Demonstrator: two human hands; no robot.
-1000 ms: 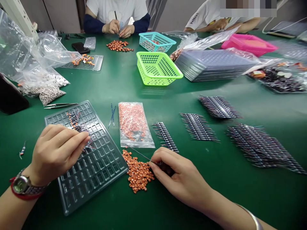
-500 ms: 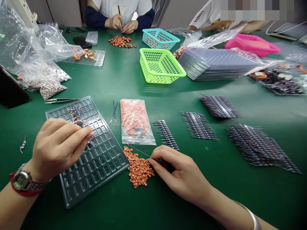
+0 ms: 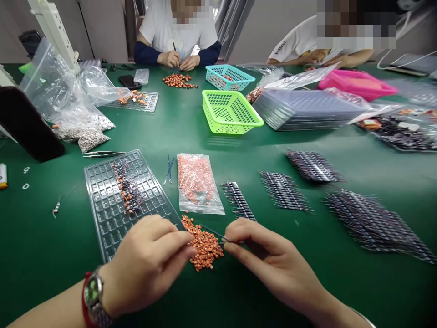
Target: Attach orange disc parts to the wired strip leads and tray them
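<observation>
At the near centre of the green table (image 3: pixel 218 300), the left hand (image 3: pixel 150 266) pinches at the pile of orange discs (image 3: pixel 205 246), contents hidden, while the right hand (image 3: pixel 273 266) grasps a thin metal tool (image 3: pixel 213 233) over it; a careless sweep could scatter discs toward the compartment tray (image 3: pixel 105 218) at left.

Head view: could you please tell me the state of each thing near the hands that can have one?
Left hand, fingertips pinched at the loose pile of small orange discs.
Right hand, pinching a thin wire.
Clear plastic compartment tray, mostly unfilled; one strip of cells holds wired parts.
Lime green plastic basket, upright, looks empty.
Metal tweezers, lying unheld.
</observation>
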